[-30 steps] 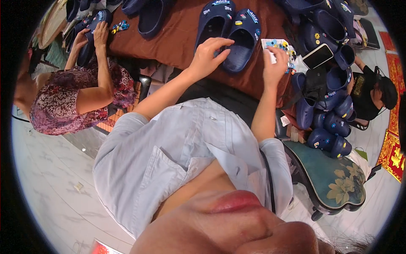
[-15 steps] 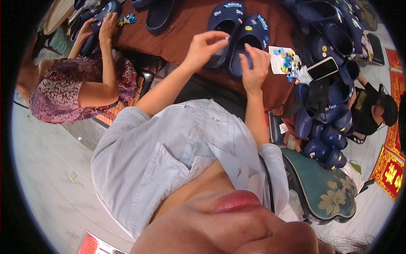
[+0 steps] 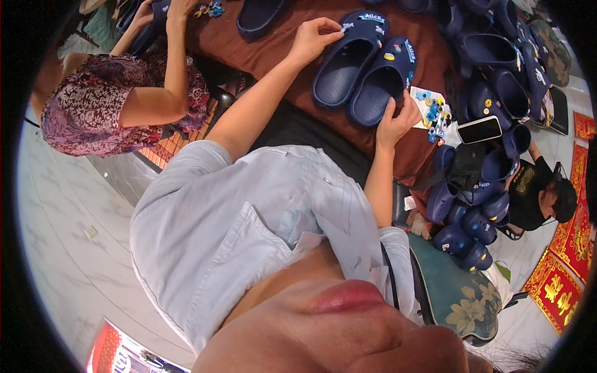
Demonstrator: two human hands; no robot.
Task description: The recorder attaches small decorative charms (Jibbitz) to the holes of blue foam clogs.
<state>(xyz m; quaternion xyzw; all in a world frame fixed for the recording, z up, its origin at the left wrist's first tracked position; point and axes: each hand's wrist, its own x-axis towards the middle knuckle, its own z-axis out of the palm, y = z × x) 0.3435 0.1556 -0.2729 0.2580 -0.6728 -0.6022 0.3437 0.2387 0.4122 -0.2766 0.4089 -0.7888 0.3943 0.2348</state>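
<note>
Navy clogs (image 3: 367, 65) lie paired on the brown tabletop (image 3: 261, 46). Left hand (image 3: 314, 38) fingers pinch a small charm at one toe; right hand (image 3: 398, 121) fingers clamp the other's heel, steadying it.

Two navy clogs (image 3: 367, 68) lie before two hands (image 3: 314, 40), beside one phone (image 3: 479, 130) and one charm sheet (image 3: 432, 115).

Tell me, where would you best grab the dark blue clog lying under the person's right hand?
Probably by the heel rim of the clog, from the person's near side. It lies sole down with its opening up, so the thin rim suits a pinch. The right hand already rests there, while the decorated toe points away.
</note>
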